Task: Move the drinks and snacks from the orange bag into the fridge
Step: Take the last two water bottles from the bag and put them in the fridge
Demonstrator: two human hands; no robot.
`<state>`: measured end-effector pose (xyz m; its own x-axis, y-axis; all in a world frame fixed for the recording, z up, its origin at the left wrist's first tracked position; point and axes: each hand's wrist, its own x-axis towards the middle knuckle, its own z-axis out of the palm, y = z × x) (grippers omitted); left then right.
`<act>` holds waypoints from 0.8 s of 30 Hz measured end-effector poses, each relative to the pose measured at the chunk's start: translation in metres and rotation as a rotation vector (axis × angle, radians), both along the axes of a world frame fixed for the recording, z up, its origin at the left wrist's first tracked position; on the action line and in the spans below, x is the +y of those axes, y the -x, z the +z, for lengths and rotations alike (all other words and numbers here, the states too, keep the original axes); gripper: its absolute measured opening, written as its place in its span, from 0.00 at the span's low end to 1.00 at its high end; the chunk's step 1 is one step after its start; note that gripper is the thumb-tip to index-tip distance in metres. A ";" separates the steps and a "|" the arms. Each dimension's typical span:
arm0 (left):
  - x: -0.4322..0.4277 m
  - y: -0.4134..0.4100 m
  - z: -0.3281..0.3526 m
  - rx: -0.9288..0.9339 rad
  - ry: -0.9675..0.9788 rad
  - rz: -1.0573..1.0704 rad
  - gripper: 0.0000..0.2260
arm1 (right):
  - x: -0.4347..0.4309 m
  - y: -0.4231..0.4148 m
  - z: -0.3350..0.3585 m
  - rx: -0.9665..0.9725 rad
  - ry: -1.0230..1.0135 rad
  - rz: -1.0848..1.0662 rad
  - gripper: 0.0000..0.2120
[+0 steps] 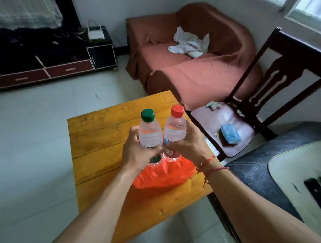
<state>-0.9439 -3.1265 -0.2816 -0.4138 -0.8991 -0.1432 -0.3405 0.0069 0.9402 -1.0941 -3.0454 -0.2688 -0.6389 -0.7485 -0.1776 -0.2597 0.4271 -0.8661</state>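
Near: both forearms reach in from the bottom edge, meeting over the table (101,135). Left hand (137,152) is wrapped round the mid-body of the green-cap bottle (150,133), fingers & thumb curled round it. Right hand (190,145) is wrapped round the red-cap bottle (175,130) at about label height; red string bands on that wrist. One bottle per hand, neither hand free.

Bottles: both clear water, caps on. Long axes near upright, caps fanned slightly apart. Bodies side by side, v. close low down; can't tell if touching. Bases sit just above the orange bag (164,175), which lies slumped on the table directly under the hands. Judgement: both bottles are clear, or nearly clear, of the bag. Bag mouth is hidden by hands/bottles, so contents unknown.

Key relation: fridge not in view, so carry direction can't be told. Bottles are already gripped & upright, so the next move is prob. a turn of the body, not a reach. For a 2nd trip the bag lies about equally near L & R hand.

Mid: chair (283,68) just right of the table, blue packet (230,133) on its seat. Far: sofa (191,79) w/ white cloth on it; TV stand (69,69) far left.
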 end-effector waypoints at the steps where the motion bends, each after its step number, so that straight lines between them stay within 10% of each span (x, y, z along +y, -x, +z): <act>1: -0.001 -0.004 0.016 0.017 0.003 -0.006 0.29 | 0.001 -0.001 0.013 -0.019 0.037 0.005 0.31; 24: 0.003 -0.099 0.318 0.386 0.248 -0.168 0.28 | 0.032 -0.030 0.311 0.031 0.437 0.232 0.22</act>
